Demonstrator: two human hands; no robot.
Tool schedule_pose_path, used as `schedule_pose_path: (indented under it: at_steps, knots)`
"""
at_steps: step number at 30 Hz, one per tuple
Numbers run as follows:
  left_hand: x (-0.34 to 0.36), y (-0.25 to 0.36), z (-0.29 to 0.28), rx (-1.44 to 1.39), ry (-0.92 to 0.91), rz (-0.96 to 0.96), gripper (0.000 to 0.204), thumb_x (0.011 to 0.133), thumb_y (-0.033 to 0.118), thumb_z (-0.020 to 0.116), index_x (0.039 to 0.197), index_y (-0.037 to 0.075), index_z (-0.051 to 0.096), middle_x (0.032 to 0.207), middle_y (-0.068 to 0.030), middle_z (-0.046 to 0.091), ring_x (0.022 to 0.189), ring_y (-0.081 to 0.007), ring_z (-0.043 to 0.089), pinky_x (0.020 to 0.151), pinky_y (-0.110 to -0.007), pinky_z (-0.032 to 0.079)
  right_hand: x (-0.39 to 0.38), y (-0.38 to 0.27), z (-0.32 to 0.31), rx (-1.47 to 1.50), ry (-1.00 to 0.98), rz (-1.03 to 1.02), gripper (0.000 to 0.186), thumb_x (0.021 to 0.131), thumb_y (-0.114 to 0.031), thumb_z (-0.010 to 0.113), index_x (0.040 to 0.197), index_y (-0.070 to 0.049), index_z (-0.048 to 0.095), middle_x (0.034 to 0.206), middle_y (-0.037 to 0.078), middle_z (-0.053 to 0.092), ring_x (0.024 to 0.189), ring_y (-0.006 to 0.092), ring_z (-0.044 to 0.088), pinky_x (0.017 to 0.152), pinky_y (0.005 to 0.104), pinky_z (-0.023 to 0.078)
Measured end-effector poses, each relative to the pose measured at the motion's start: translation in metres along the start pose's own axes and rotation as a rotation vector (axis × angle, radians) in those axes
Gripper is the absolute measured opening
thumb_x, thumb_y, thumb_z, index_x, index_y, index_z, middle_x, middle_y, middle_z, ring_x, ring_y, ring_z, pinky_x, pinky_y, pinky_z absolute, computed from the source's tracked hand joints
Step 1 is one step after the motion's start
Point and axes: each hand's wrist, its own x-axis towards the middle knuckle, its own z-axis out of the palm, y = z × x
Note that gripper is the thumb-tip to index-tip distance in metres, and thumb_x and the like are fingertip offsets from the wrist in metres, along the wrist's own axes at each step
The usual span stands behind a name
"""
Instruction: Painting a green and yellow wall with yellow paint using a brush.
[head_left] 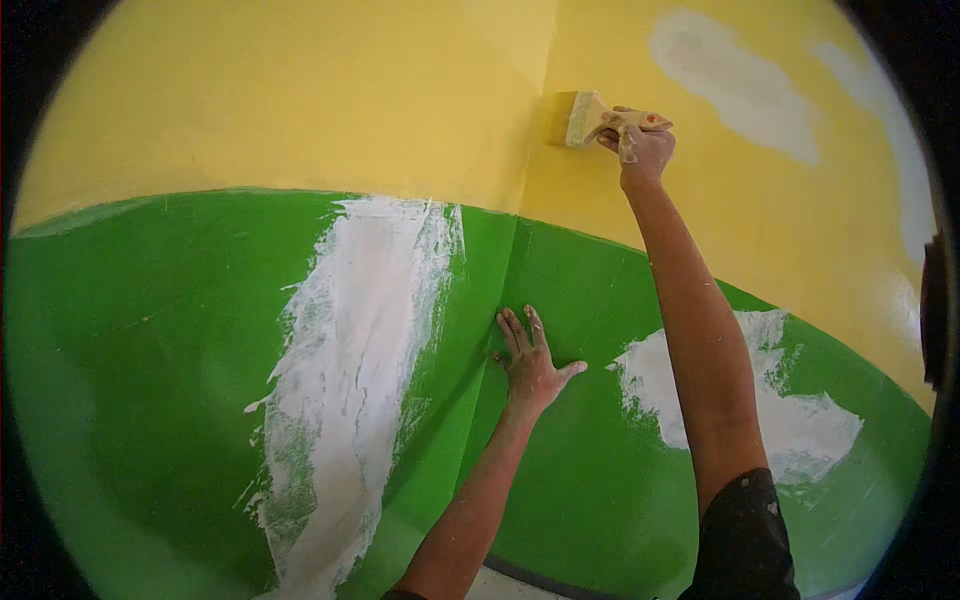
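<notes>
My right hand (645,155) is closed round the handle of a wide flat paintbrush (587,118). The brush's bristles point left, at the yellow upper wall (610,205) just right of the corner. Pale paint or filler marks the fingers and the handle. Lower down, my left hand (533,370) is spread out against the green lower wall (600,290), close to the corner line, with nothing in it. Its fingertips look whitened.
A long white filler patch (350,370) runs down the green wall on the left. Behind my right forearm lies another white patch (800,425). Pale patches (735,85) mark the yellow wall at upper right. A dark object (935,310) stands at the right rim.
</notes>
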Motion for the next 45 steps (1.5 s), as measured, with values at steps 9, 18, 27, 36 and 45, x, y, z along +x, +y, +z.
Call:
schedule_pose_path:
  at_steps: [9, 18, 27, 36, 45]
  knots:
    - [-0.001, -0.003, -0.003, -0.003, 0.033, 0.015, 0.128, 0.065, 0.066, 0.071, 0.15, 0.007, -0.004, 0.153, -0.0293, -0.008, 0.143, -0.0419, -0.006, 0.095, -0.076, 0.025, 0.006, -0.012, 0.008, -0.225, 0.077, -0.218, 0.011, 0.064, -0.011, 0.071, 0.066, 0.0, 0.069, 0.06, 0.008, 0.065, 0.054, 0.0185, 0.063, 0.058, 0.0319, 0.05]
    - [0.001, -0.009, -0.003, -0.001, 0.002, 0.003, 0.13, 0.065, 0.071, 0.068, 0.15, 0.007, -0.006, 0.152, -0.0308, -0.01, 0.142, -0.0447, -0.008, 0.096, -0.077, 0.021, 0.003, -0.012, 0.033, -0.693, 0.159, -0.25, 0.026, 0.059, -0.021, 0.075, 0.06, 0.003, 0.063, 0.056, 0.016, 0.061, 0.056, 0.0313, 0.063, 0.06, 0.0395, 0.05]
    - [0.0, -0.005, -0.004, -0.038, 0.044, 0.02, 0.126, 0.067, 0.063, 0.073, 0.15, 0.007, -0.004, 0.152, -0.0295, -0.009, 0.143, -0.0424, -0.007, 0.096, -0.077, 0.023, 0.011, -0.006, 0.047, -0.706, 0.197, -0.314, 0.029, 0.059, -0.023, 0.076, 0.056, 0.001, 0.061, 0.057, 0.016, 0.061, 0.057, 0.0317, 0.063, 0.06, 0.0383, 0.051]
    - [-0.001, -0.009, -0.002, -0.029, 0.005, 0.01, 0.13, 0.064, 0.067, 0.072, 0.15, 0.008, -0.006, 0.152, -0.0295, -0.01, 0.142, -0.0428, -0.008, 0.096, -0.076, 0.023, -0.008, -0.015, 0.038, -0.777, 0.172, -0.204, 0.025, 0.064, -0.022, 0.074, 0.061, -0.002, 0.061, 0.06, 0.014, 0.062, 0.061, 0.0312, 0.063, 0.063, 0.0418, 0.051]
    - [0.0, -0.009, -0.006, 0.004, 0.007, -0.005, 0.127, 0.066, 0.067, 0.07, 0.15, 0.007, -0.005, 0.152, -0.0294, -0.01, 0.143, -0.0411, -0.007, 0.097, -0.074, 0.025, 0.057, -0.102, -0.196, -0.396, 0.123, -0.35, 0.01, 0.082, -0.006, 0.061, 0.083, 0.002, 0.065, 0.075, 0.014, 0.067, 0.057, 0.0213, 0.067, 0.051, 0.0295, 0.058]
